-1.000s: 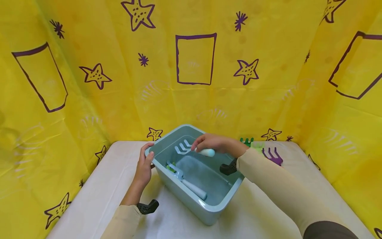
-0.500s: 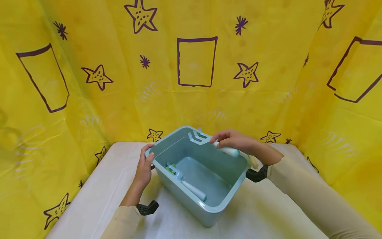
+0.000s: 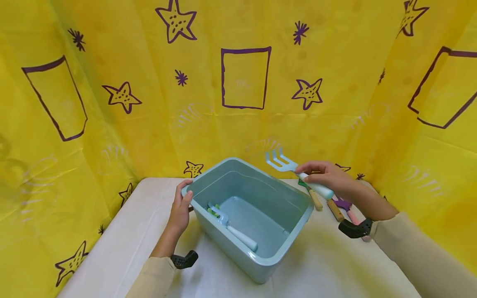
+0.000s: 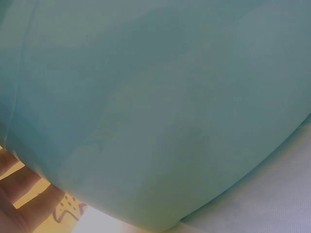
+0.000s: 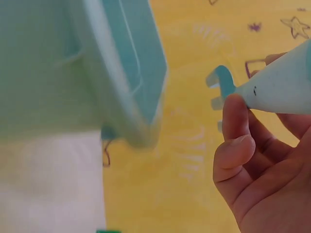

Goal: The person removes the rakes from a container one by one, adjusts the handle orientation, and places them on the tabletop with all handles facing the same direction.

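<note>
My left hand (image 3: 180, 209) grips the left corner rim of a blue-green plastic bin (image 3: 238, 258); its fingers also show at the bin's edge in the left wrist view. In my right hand (image 3: 331, 178) is a light blue toy hand rake (image 3: 281, 165), pinched near the top of its pale handle, tines pointing left. Hand and rake are past the bin's right rim, above the table. Inside the bin lies a second light blue garden tool with a white handle (image 3: 242, 238), its head beside a small green piece (image 3: 213, 211). The right wrist view shows thumb and fingers around the rake handle (image 5: 282, 87).
To the bin's right, on the white-covered table (image 3: 149, 223), lie a green tool with a wooden handle (image 3: 316, 199), another wooden handle (image 3: 335, 210) and a purple-headed tool with a pink handle (image 3: 352, 216), partly behind the right arm. Yellow patterned cloth (image 3: 246, 132) encloses the table.
The right hand has carried the rake from inside the bin up and right, past the rim. Tools on the right have come into fuller view. The left hand and the bin stay put.
</note>
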{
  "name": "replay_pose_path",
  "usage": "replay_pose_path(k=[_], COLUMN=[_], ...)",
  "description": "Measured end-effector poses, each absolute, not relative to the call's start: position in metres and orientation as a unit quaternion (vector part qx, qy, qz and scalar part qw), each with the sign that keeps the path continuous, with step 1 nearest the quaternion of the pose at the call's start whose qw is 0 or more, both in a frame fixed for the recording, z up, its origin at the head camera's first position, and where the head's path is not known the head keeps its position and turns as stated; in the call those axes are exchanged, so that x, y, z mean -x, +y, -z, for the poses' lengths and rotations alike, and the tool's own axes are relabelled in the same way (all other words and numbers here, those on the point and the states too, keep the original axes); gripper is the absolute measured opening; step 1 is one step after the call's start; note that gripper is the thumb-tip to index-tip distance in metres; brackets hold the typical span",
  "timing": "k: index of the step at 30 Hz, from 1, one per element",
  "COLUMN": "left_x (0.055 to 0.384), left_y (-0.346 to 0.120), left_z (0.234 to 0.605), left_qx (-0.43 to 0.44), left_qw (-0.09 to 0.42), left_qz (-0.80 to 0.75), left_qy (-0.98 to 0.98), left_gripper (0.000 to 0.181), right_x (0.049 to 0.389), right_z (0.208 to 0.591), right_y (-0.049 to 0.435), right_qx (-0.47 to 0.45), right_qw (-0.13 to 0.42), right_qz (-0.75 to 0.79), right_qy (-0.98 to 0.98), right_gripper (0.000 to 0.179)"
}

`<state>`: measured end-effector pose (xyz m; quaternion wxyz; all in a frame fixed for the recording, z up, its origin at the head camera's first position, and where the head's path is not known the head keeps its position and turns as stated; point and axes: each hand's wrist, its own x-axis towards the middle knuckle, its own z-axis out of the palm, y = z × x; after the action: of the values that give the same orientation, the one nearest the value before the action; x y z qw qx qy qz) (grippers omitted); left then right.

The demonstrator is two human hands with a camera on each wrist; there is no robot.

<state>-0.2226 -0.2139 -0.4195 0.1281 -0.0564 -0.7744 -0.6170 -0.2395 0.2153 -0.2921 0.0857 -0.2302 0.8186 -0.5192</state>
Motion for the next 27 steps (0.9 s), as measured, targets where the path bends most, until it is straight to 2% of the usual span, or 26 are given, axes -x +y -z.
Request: replay_pose_path(k=[9, 14, 19, 27], left_x=[0.228, 0.227, 0.228, 0.229], left_y=[-0.216, -0.216, -0.216, -0.217], left_z=[0.429, 0.427, 0.428, 0.43], left_qx=[0.059, 0.062, 0.057, 0.057], left_qw=[0.142, 0.138, 0.139, 0.136], left_qz=[0.614, 0.617, 0.608, 0.606], left_qy=[-0.774, -0.773, -0.78, -0.781], left_gripper=[0.042, 0.043, 0.043, 0.044], right_x=[0.224, 0.217, 0.21, 0.198], right_z=[0.319, 0.343, 0.362, 0.384], right_y=[0.262, 0.29, 0.311, 0.329], right_qx=[0.195, 0.166, 0.137, 0.07], right_qw=[0.061, 0.029, 0.007, 0.002], right_qz=[0.53, 0.536, 0.505, 0.454], right_qy=[0.823, 0.827, 0.852, 0.888], right_gripper=[0.025, 0.021, 0.028, 0.038])
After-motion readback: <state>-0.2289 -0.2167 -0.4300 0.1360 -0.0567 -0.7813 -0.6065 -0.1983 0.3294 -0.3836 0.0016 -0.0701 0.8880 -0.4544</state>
